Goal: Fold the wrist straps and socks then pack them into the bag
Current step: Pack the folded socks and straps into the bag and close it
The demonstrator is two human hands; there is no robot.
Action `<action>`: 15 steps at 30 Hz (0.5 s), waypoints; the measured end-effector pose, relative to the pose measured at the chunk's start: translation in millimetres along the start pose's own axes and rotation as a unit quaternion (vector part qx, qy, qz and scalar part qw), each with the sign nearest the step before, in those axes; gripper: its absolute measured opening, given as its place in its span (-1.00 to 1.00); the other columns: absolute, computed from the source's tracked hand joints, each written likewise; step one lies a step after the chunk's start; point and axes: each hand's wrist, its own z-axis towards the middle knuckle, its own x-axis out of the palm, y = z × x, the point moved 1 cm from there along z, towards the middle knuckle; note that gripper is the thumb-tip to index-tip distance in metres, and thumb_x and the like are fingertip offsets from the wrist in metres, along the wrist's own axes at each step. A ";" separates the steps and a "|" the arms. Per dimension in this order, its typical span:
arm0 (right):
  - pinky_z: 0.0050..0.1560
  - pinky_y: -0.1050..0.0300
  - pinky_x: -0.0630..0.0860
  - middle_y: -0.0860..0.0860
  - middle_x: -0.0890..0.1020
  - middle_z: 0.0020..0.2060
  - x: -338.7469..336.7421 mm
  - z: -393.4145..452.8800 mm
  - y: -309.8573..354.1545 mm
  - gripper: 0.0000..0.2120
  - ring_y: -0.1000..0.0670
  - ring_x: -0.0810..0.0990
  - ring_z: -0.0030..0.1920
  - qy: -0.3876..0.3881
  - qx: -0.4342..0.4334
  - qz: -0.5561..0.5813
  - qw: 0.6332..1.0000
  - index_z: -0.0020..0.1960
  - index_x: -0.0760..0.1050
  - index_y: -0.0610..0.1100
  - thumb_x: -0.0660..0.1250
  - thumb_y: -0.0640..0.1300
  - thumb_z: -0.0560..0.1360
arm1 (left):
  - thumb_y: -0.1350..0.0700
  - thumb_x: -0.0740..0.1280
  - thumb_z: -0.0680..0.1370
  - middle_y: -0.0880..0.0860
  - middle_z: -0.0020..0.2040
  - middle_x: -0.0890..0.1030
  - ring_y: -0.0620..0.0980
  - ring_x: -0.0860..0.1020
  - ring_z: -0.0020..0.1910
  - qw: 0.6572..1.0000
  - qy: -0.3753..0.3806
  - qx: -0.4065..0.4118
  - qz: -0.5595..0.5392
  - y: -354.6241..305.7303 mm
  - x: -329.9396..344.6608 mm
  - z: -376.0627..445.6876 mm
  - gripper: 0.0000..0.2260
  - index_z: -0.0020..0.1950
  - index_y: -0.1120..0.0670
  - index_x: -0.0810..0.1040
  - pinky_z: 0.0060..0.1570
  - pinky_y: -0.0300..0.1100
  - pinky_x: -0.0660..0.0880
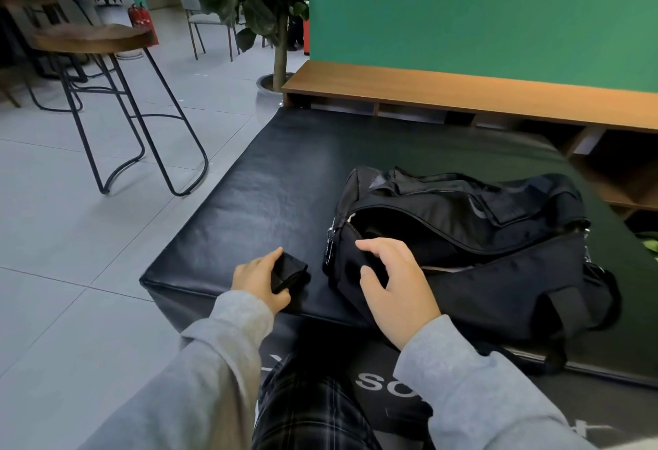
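From the head camera, the left hand (261, 280) rests near the front corner of the black padded mat (256, 200), with the fingers curled around a small folded black item (290, 271); the thumb lies along its far edge. Whether it is a wrist strap or a sock is hard to tell, because it is dark against the dark mat and half covered by the hand. The right hand (397, 287) is placed on the near side of the black bag (498, 236), fingers spread and a little bent, holding nothing. The bag lies on the mat just beside the folded item, its zipper open, but the inside is only darkness. Grey sleeves (480, 396) cover both arms.
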 end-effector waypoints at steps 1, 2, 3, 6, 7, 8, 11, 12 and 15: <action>0.22 0.45 0.25 0.15 0.40 0.19 -1.7 -2.1 0.0 -0.69 0.20 0.36 0.22 0.000 0.000 -0.001 1.000 0.25 0.45 0.00 0.23 -0.23 0.55 | 0.10 0.39 0.43 0.04 0.27 0.48 0.06 0.32 0.32 1.000 -0.006 -0.003 -0.011 0.8 1.9 -1.9 -0.34 0.48 0.00 0.21 0.33 -0.21 0.23; 0.20 0.47 0.24 0.16 0.40 0.18 -3.1 -4.0 0.1 -0.69 0.21 0.36 0.22 -0.001 0.001 -0.001 1.000 0.24 0.45 0.01 0.23 -0.23 0.55 | 0.10 0.40 0.43 0.04 0.26 0.49 0.07 0.32 0.32 1.000 -0.012 -0.005 -0.022 0.9 3.5 -3.8 -0.35 0.47 0.01 0.23 0.33 -0.22 0.23; 0.19 0.48 0.24 0.16 0.41 0.18 -4.5 -5.6 -0.1 -0.70 0.21 0.36 0.21 -0.002 0.004 0.000 1.000 0.24 0.45 0.02 0.23 -0.23 0.55 | 0.10 0.41 0.43 0.03 0.26 0.49 0.07 0.31 0.33 0.999 -0.018 -0.005 -0.029 1.0 4.9 -5.2 -0.35 0.47 0.02 0.24 0.32 -0.23 0.22; 0.20 0.43 0.25 0.16 0.40 0.18 -7.0 -8.9 0.5 -0.70 0.21 0.37 0.20 0.000 0.009 -0.003 1.000 0.23 0.45 0.02 0.23 -0.22 0.55 | 0.07 0.45 0.43 0.04 0.27 0.49 0.08 0.33 0.32 0.999 -0.032 0.002 -0.027 0.6 6.6 -7.1 -0.36 0.45 0.05 0.27 0.31 -0.23 0.21; 0.19 0.44 0.25 0.16 0.40 0.18 -7.5 -9.9 0.9 -0.71 0.21 0.37 0.20 0.003 0.012 -0.005 1.000 0.23 0.45 0.02 0.23 -0.22 0.55 | 0.07 0.45 0.43 0.05 0.26 0.50 0.08 0.34 0.32 0.999 -0.035 0.000 -0.029 0.8 6.4 -7.4 -0.37 0.44 0.05 0.28 0.31 -0.23 0.21; 0.18 0.45 0.25 0.17 0.39 0.18 -8.2 -10.9 1.4 -0.71 0.21 0.37 0.21 0.006 0.015 -0.005 1.000 0.24 0.45 0.02 0.22 -0.21 0.55 | 0.09 0.45 0.42 0.06 0.25 0.51 0.09 0.35 0.31 0.999 -0.039 -0.002 -0.033 0.0 5.4 -8.4 -0.38 0.44 0.05 0.29 0.30 -0.22 0.23; 0.22 0.38 0.24 0.17 0.39 0.19 -10.9 -13.5 1.8 -0.70 0.19 0.36 0.24 0.015 0.022 -0.009 1.000 0.27 0.43 0.02 0.21 -0.19 0.56 | 0.14 0.46 0.41 0.12 0.18 0.53 0.12 0.38 0.27 0.994 -0.064 -0.016 -0.083 -6.1 -0.9 -15.3 -0.40 0.41 0.06 0.33 0.28 -0.15 0.29; 0.24 0.36 0.25 0.17 0.40 0.20 -11.9 -13.9 2.2 -0.69 0.18 0.36 0.25 0.019 0.022 -0.014 0.999 0.29 0.42 0.02 0.21 -0.17 0.57 | 0.16 0.47 0.41 0.12 0.15 0.53 0.12 0.39 0.26 0.990 -0.086 -0.009 -0.114 -11.9 -5.0 -20.2 -0.41 0.40 0.07 0.35 0.28 -0.13 0.31; 0.27 0.34 0.25 0.16 0.42 0.24 -14.4 -13.7 4.4 -0.64 0.20 0.36 0.25 0.031 0.034 0.008 0.999 0.38 0.35 0.03 0.19 -0.09 0.59 | 0.22 0.48 0.39 0.09 0.12 0.51 0.08 0.39 0.23 0.972 -0.156 0.061 -0.167 -41.3 -21.2 -36.4 -0.42 0.38 0.11 0.38 0.27 -0.07 0.33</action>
